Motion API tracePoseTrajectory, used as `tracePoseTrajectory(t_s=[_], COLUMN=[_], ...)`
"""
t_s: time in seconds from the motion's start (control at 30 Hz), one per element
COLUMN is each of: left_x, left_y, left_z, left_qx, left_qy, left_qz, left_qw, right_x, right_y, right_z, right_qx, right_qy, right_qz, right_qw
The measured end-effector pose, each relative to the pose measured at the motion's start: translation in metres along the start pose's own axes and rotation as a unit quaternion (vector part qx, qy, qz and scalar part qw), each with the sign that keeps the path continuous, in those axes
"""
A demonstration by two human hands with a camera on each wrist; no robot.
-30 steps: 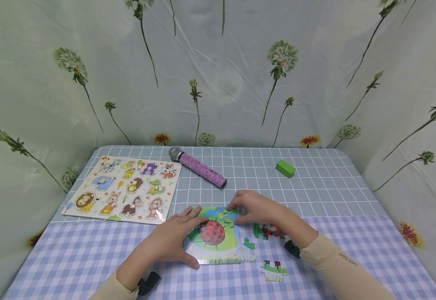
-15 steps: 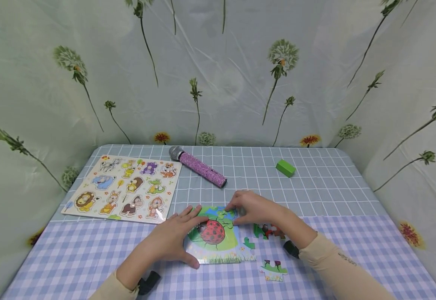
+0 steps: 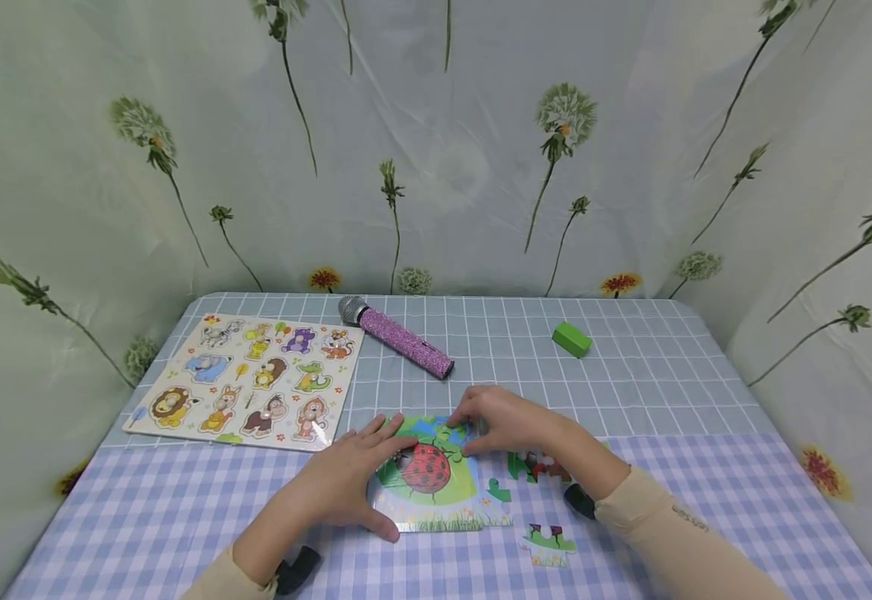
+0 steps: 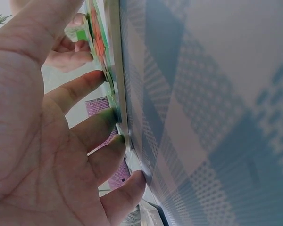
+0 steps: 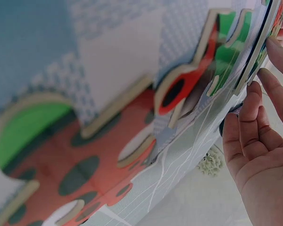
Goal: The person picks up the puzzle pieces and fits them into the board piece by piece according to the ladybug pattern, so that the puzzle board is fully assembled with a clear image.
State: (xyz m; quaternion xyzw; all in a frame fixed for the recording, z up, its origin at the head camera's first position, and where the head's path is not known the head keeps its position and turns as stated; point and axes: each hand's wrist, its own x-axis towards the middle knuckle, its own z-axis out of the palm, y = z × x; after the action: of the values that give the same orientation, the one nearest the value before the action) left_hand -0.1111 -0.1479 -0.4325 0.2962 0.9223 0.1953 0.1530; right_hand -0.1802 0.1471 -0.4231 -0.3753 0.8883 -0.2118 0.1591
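Observation:
A ladybug jigsaw puzzle [image 3: 425, 468] lies flat on the checked cloth in the head view. My left hand [image 3: 349, 475] rests with spread fingers on its left side, thumb near the lower-left corner. In the left wrist view the fingertips [image 4: 100, 76] touch the board's edge. At the upper right of the puzzle, my right hand [image 3: 511, 418] pinches a green-and-blue puzzle piece [image 3: 457, 434] between thumb and index finger, low against the board. The right wrist view shows its other fingers [image 5: 250, 101] curled; the piece is largely hidden there.
Red-and-green loose pieces [image 3: 535, 467] lie partly under the right forearm. Another loose piece [image 3: 548, 543] lies nearer the front. Behind are an animal peg puzzle [image 3: 244, 379], a glittery pink microphone [image 3: 406, 340] and a green block [image 3: 572, 340].
The right hand's fingertips have shifted very slightly leftward at the puzzle's upper right. The left hand stays in place on the board.

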Motion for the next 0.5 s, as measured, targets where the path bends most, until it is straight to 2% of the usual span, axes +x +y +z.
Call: tracePoseTrajectory(t_s=[0.2, 0.5], left_x=[-0.0025, -0.0001], left_y=[0.0003, 0.0005], left_z=[0.0022, 0.0012], left_qx=[0.006, -0.002], left_qy=[0.005, 0.003], left_qz=[0.006, -0.003], left_qw=[1.0, 1.0], right_x=[0.0007, 0.0039], right_y=[0.0, -0.0032], right_z=[0.0051, 0.0048], right_qx=[0.003, 0.003], right_qy=[-0.002, -0.003], right_qz=[-0.005, 0.006], right_qw=[1.0, 1.0])
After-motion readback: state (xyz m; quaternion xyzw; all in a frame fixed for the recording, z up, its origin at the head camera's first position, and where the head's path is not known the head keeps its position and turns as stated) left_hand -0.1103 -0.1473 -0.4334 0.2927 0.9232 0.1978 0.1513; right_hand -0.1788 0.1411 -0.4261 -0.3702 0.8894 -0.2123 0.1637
